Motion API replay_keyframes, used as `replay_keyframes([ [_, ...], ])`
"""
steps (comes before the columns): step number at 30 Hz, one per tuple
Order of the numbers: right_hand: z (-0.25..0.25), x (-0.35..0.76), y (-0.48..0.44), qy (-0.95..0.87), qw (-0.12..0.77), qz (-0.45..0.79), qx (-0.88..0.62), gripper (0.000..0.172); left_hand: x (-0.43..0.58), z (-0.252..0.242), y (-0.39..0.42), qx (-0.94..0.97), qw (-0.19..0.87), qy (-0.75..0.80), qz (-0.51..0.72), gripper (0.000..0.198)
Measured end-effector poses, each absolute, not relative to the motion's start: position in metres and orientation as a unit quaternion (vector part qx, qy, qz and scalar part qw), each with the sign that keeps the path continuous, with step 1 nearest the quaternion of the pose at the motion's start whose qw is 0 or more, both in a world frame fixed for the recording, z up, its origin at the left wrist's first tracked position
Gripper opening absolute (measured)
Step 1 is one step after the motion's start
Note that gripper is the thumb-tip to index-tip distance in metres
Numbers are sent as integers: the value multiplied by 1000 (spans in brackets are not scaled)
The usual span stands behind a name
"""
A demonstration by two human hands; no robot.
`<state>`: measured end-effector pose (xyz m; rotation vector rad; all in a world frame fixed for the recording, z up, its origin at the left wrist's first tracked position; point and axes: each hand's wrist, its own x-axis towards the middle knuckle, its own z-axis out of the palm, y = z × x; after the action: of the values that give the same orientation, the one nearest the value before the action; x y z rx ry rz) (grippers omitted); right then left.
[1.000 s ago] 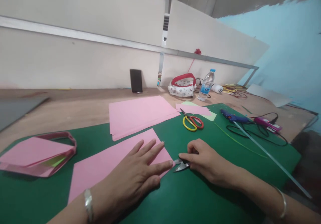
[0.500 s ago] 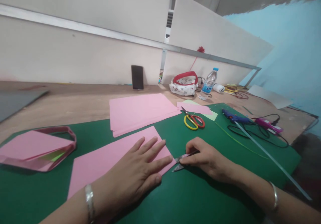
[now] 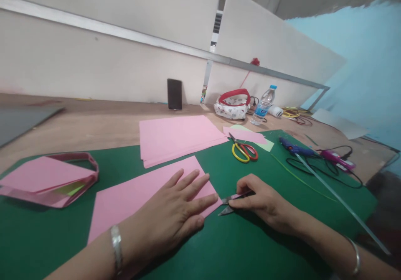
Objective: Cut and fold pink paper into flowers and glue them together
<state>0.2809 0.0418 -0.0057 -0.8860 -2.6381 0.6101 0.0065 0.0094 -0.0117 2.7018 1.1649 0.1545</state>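
My left hand (image 3: 178, 204) lies flat with fingers spread on a pink sheet of paper (image 3: 125, 200), pressing it to the green mat. In my right hand (image 3: 263, 200) is a small pair of thread snips (image 3: 228, 207), pinched between thumb and fingers. Their two pointed blades stand apart at the sheet's right corner; the upper tip meets or nearly meets the paper there, and I cannot tell which. Most of the snips' handle is hidden by the fingers.
Farther back lie a stack of pink sheets (image 3: 178, 138), scissors (image 3: 242, 151) with yellow and red handles, and paper scraps (image 3: 246, 135). A folded pink paper piece (image 3: 46, 175) sits left. A glue gun (image 3: 296, 147) with its cord lies right. Behind stand a bottle (image 3: 263, 106), pouch (image 3: 232, 106) and phone (image 3: 174, 94).
The view has shifted slightly, so everything sits a little to the right. Both hands keep about the same place on the paper and snips.
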Motion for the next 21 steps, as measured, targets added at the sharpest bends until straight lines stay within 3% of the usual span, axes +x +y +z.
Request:
replay_keyframes([
  [21,-6,276,42,-891,155,213,-369,16,8,-8,10,911,104,396,49,47],
])
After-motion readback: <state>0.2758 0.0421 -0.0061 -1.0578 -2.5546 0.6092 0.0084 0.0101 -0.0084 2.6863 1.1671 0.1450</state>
